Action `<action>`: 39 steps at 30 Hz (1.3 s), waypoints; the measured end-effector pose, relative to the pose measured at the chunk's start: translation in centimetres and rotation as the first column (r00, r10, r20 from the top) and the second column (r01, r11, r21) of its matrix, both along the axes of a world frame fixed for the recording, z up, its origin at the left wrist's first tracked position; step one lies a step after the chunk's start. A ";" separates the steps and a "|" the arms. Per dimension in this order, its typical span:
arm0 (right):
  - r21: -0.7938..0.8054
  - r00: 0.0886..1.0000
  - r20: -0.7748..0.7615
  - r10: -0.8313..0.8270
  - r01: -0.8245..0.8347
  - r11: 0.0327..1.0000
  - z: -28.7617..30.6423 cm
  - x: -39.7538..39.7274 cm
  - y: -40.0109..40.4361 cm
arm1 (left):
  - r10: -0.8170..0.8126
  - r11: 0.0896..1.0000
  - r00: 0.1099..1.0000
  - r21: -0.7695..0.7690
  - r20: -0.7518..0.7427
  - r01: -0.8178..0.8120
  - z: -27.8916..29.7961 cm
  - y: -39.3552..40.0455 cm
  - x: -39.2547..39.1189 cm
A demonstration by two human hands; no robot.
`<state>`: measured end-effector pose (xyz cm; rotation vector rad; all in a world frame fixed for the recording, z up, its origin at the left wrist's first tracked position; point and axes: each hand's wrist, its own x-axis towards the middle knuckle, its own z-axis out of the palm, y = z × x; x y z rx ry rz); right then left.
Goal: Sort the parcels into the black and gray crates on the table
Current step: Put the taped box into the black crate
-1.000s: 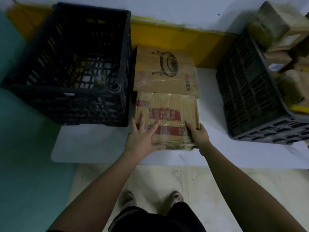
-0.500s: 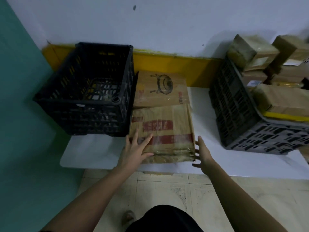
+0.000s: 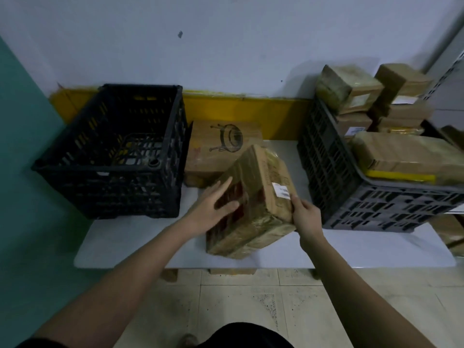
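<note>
A taped brown parcel (image 3: 261, 197) with red print and a white label is tipped up on its near edge at the middle of the white table (image 3: 125, 244). My left hand (image 3: 213, 209) lies flat against its left face. My right hand (image 3: 305, 217) grips its right near corner below the label. The black crate (image 3: 110, 156) stands at the left and looks empty. The gray crate (image 3: 351, 197) stands at the right, piled with several brown parcels (image 3: 406, 151). A second flat parcel (image 3: 221, 149) with a printed drawing lies behind the tilted one.
A yellow strip (image 3: 251, 114) runs along the white wall behind the table. A teal wall (image 3: 22, 197) borders the left side. More boxes (image 3: 449, 229) sit low at the far right. Tiled floor (image 3: 251, 305) lies below the table's front edge.
The parcel lay flat on the table before; now both hands have tipped it up and turned it so its labelled side faces up. The camera has pulled back.
</note>
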<state>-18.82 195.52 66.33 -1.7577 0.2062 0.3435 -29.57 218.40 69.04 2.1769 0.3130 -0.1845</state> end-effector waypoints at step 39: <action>-0.511 0.368 0.773 0.517 -0.123 0.851 15.1 -1.4 8.9 | 0.547 0.756 0.800 -0.556 0.248 -0.345 17.6 -0.3 6.9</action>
